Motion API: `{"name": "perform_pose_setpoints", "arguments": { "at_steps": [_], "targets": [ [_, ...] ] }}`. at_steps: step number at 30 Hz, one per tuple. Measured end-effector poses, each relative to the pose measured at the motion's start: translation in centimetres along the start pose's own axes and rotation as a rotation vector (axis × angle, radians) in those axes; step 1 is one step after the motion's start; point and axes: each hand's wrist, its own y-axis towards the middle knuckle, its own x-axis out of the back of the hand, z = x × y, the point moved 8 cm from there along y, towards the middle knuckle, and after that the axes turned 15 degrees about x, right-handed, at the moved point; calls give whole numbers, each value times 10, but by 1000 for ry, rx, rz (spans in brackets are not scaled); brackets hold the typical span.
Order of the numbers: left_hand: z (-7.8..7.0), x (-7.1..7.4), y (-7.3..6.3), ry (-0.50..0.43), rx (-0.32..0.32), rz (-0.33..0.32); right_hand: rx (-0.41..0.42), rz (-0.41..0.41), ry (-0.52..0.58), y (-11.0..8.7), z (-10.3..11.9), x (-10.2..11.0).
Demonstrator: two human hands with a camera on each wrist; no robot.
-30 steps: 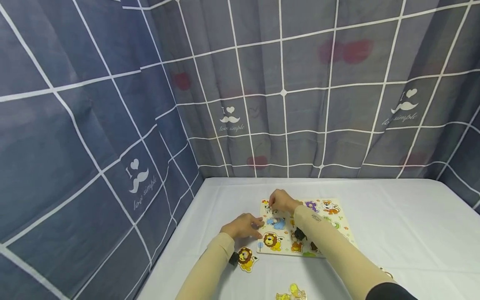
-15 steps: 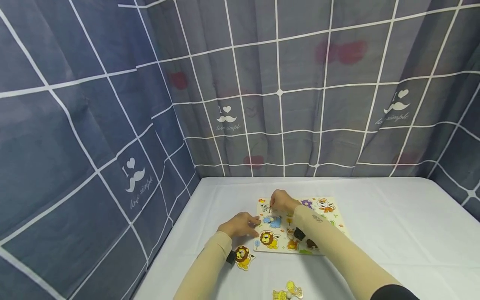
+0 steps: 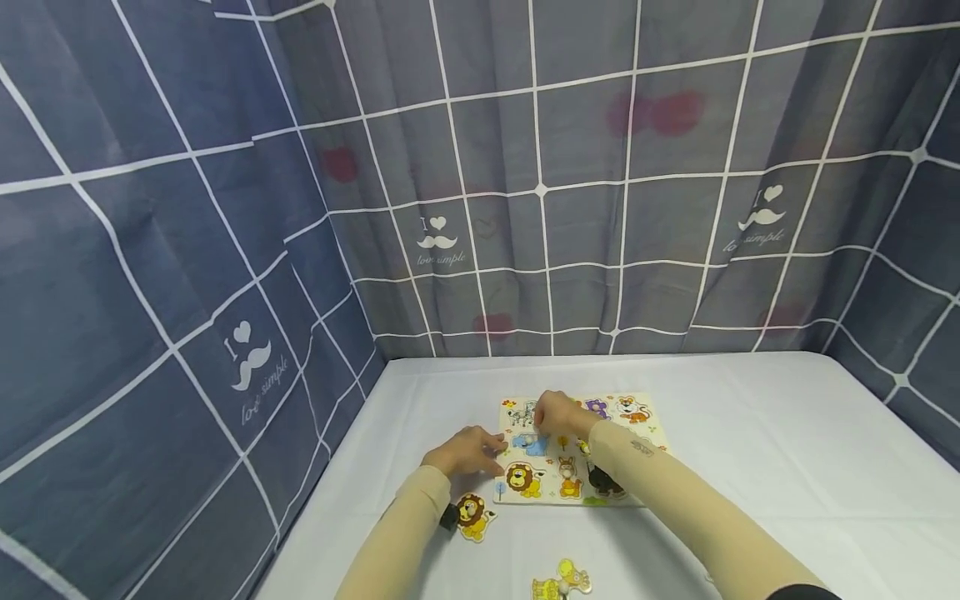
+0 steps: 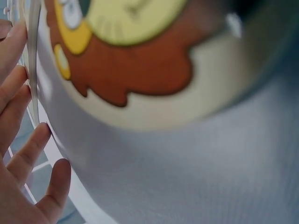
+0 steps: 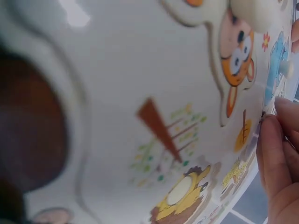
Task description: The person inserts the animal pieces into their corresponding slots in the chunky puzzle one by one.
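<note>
A wooden animal puzzle board lies on the white-covered table. At its left edge rests my left hand, fingers spread and fingertips right at the side; the left wrist view shows them too. My right hand reaches over the board's upper left, its thumb and fingertips pinching at the right end of the zebra puzzle piece, which they partly hide. Just below is the blue elephant, with a pale knob in the right wrist view. A loose lion puzzle piece lies beside my left wrist.
A loose yellow giraffe puzzle piece lies in front of the board, near the bottom of the head view. My right forearm crosses the board's right side and hides part of it. A gridded curtain hangs behind and left of the table.
My right hand has shifted slightly right and nearer over the board, leaving more of the zebra in sight. My left hand stays at the board's edge. The head view has turned a little right.
</note>
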Motion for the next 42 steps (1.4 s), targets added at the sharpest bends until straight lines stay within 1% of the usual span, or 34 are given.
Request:
{"name": "perform_pose_setpoints", "arguments": {
  "at_steps": [2, 6, 12, 17, 23, 27, 30, 31, 33, 37, 42],
  "targets": [
    [0, -1, -1, 1, -5, 2, 3, 13, -6, -4, -1, -2],
    [0, -2, -1, 7, -13, 1, 14, 12, -21, -11, -2, -1],
    [0, 0, 0, 7, -26, 2, 40, 13, 15, -23, 1, 2],
    [0, 1, 0, -5, -24, 9, 27, 50, 65, -36, 0, 2],
    [0, 4, 1, 8, -20, -2, 27, 83, 57, -51, -1, 3],
    [0, 2, 2, 9, -21, 11, 47, 113, 92, -66, 3, 4],
    [1, 3, 3, 4, -24, 12, 70, 114, 90, -76, 6, 6],
    [1, 3, 4, 2, -28, 11, 70, 112, 86, -79, 6, 8],
    [0, 2, 4, -1, -29, 9, 42, 114, 76, -85, 3, 9],
    [-1, 1, 3, -6, -16, 8, -9, 122, 91, -97, 0, 9],
    [0, 2, 0, -4, -12, 7, 11, 117, 101, -106, 0, 12]
  ]
}}
